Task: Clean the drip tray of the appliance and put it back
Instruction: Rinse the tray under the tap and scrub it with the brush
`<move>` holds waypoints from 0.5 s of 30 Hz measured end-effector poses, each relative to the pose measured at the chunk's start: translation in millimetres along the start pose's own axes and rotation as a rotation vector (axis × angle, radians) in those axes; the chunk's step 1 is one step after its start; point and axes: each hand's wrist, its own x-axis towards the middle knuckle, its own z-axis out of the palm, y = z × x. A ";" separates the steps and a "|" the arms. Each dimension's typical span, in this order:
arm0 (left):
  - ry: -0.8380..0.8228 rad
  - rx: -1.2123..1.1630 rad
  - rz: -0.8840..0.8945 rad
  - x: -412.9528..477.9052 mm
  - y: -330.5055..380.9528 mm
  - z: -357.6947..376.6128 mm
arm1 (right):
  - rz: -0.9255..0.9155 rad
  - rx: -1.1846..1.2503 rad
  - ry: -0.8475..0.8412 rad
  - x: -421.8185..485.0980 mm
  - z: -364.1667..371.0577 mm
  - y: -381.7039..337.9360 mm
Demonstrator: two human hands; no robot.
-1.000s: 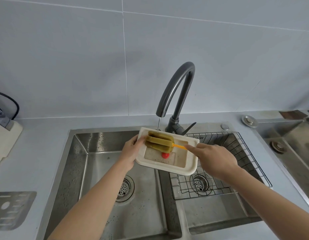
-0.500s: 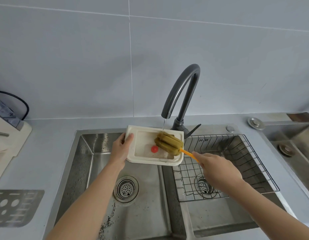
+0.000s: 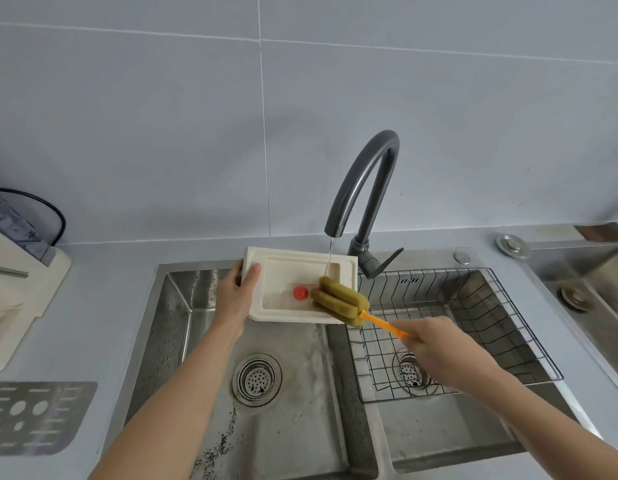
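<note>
Since half a second ago, the sponge brush [image 3: 340, 301] has slid from the tray's far right corner down to its near right edge, and the red float [image 3: 301, 293] now sits just beside the sponge head instead of well left of it.

The left hand [image 3: 235, 299] is closed on the left short end of the drip tray [image 3: 300, 268], thumb over the rim and fingers underneath, holding it up over the left sink basin [image 3: 203, 341], tilted toward the camera. The right hand [image 3: 435, 344] is closed around the orange handle of the sponge brush, whose olive-green head lies across the tray's near right corner and overhangs it. A thin stream of water falls from the dark grey faucet [image 3: 366, 188] onto the tray just behind the sponge.

Under the right hand, a wire rack [image 3: 473, 306] sits in the right basin. Around the sink runs the pale grey desk [image 3: 103, 282]; at its left edge stands a cream appliance [image 3: 20, 282] with a black cable, and nearer the camera lies a perforated metal grate [image 3: 34, 417].
</note>
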 end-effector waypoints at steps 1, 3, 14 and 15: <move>-0.004 -0.004 -0.002 1.0 1.7 0.5 | -0.011 0.016 0.023 -0.8 -3.0 1.2; -0.022 0.015 0.014 2.9 5.4 2.9 | -0.029 0.059 0.074 -2.7 -6.7 1.7; -0.198 0.061 -0.002 0.4 15.1 39.4 | -0.121 -0.165 0.242 0.1 -2.1 -3.2; -0.216 0.066 -0.009 1.1 14.8 41.1 | -0.126 -0.183 0.245 0.3 -0.7 -2.8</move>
